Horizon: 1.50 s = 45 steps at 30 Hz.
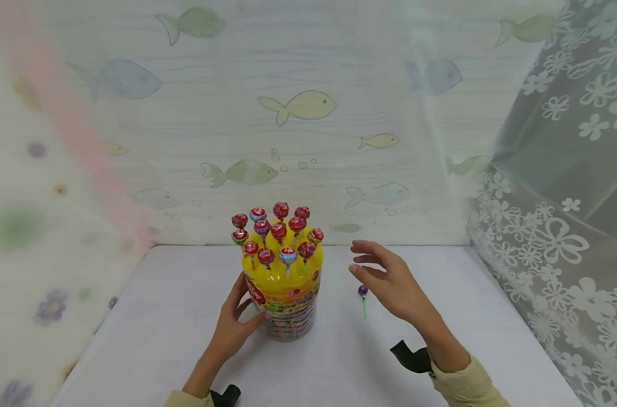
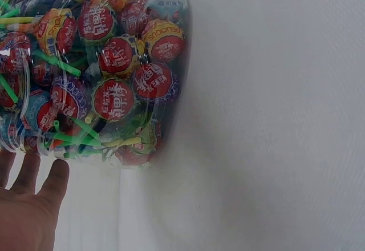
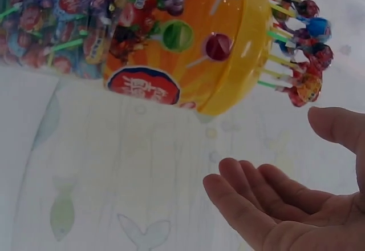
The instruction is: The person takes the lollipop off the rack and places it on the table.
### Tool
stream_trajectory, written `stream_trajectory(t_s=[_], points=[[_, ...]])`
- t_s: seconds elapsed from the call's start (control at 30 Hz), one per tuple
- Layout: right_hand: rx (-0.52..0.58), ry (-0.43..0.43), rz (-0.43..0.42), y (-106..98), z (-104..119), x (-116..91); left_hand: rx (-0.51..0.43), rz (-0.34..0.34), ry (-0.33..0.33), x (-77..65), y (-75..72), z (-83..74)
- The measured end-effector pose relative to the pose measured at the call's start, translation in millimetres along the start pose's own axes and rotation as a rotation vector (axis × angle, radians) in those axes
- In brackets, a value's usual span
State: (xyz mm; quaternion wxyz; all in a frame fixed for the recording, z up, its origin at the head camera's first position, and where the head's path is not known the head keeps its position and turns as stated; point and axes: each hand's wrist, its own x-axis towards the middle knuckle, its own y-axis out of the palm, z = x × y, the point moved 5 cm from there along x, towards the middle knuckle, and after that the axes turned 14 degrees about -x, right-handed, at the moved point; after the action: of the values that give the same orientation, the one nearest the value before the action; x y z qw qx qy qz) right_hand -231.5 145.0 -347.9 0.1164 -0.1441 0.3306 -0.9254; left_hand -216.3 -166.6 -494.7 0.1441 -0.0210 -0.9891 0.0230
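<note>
My left hand is curved around the lower side of a tall, clear plastic jar packed with wrapped lollipops, the thumb lying towards me and the fingers reaching around the left side. The jar stands upright on the white tabletop, near the middle, and through its ribbed wall I see red, blue and yellow wrappers among green and yellow sticks. A bright orange printed label with pictures of fruit and candy wraps the upper part. On top sits a glossy yellow plastic lid, and a crowd of round lollipops in shiny red, blue and purple wrappers stands on it, heads up, sticks in the lid. My right hand is raised to the right of the jar, well apart from it, holding nothing; its fingers are gently bent and the thumb stands away from them. Just beside it in the head view, a single purple-wrapped lollipop with a green stick lies on the tabletop, its stick pointing towards me. Black bands circle my wrists beside pale yellow sleeves. Behind the tabletop hangs a pale fish-patterned cloth, with a white flowered lace curtain at the right.
</note>
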Motion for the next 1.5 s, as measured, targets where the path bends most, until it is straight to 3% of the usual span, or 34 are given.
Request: stream_trajectory(t_s=[0.27, 0.47, 0.9, 1.5], points=[[0.051, -0.198, -0.092, 3.1, 14.5, 18.2, 0.008, -0.017, -0.003, -0.1, -2.8, 3.0], [0.167, -0.273, -0.115, 10.2, 23.3, 30.4, -0.007, -0.009, -0.011, -1.4, -2.6, 2.4], [0.244, -0.324, -0.079, 19.6, 30.8, 47.3, -0.007, -0.001, -0.010, -1.1, -0.5, 2.4], [0.306, -0.322, -0.065, 24.8, 38.4, 50.1, -0.023, -0.019, -0.013, -0.5, 0.5, 2.1]])
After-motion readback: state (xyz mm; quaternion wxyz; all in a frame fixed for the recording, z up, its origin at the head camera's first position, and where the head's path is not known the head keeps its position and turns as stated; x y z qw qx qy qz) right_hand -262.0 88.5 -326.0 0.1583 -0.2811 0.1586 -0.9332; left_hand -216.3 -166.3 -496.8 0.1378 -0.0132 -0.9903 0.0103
